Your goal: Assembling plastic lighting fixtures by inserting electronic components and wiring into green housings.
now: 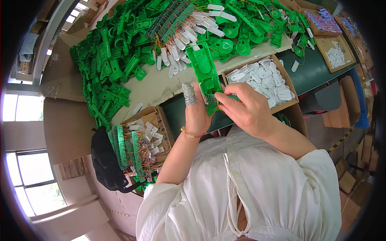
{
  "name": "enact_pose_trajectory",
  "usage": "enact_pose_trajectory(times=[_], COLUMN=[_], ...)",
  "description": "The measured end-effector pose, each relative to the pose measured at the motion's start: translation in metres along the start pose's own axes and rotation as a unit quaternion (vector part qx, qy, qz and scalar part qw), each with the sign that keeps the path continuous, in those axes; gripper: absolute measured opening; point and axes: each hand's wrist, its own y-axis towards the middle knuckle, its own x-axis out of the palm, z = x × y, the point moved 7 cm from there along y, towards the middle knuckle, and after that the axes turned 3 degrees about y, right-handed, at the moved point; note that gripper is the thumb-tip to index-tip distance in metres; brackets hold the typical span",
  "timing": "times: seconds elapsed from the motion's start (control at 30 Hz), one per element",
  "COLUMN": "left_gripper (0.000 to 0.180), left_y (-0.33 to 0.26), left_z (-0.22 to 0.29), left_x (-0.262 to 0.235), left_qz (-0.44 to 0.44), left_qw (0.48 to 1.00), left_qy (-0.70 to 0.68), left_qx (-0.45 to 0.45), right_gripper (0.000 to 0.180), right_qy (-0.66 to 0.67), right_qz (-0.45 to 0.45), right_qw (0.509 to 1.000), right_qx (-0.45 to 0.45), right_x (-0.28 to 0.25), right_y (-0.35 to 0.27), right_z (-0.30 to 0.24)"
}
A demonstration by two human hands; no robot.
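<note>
Upright in my left hand (pixel 196 114) is an open green plastic housing (pixel 204 66), with the fingers closed around its lower part. Silvery wrapping (pixel 189 94) covers the thumb of that hand. My right hand (pixel 251 108) pinches at the lower end of the housing, thumb and forefinger pressed together. What sits between those fingertips is hidden. A small green circuit board (pixel 210 99) shows in the housing's lower end. Thin orange and red wires (pixel 219 107) loop out beside the right fingertips.
A large heap of green housings (pixel 116 72) covers the far table, with wired circuit boards (pixel 171 20) and white plastic pieces (pixel 189 36) on it. To the right is a cardboard box (pixel 293 86) of white parts. A box (pixel 167 128) of boards and a black mesh bag (pixel 105 160) are at left.
</note>
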Motion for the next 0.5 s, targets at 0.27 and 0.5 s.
enact_pose_trajectory(times=[0.27, 0.5], left_gripper=[0.062, 0.061], left_y=[-0.004, -0.009], left_z=[-0.002, -0.008], left_x=[-0.006, 0.003], left_qz=[-0.043, -0.083], left_qw=[0.990, 0.996], left_qy=[0.136, 0.000], left_qx=[0.016, -0.031], right_gripper=[0.032, 0.034], right_qy=[0.051, 0.159], right_qz=[-0.109, -0.102], right_qw=[0.992, 0.980], right_qx=[0.022, 0.061], right_x=[0.005, 0.010], right_y=[0.003, -0.005], right_z=[0.003, 0.016])
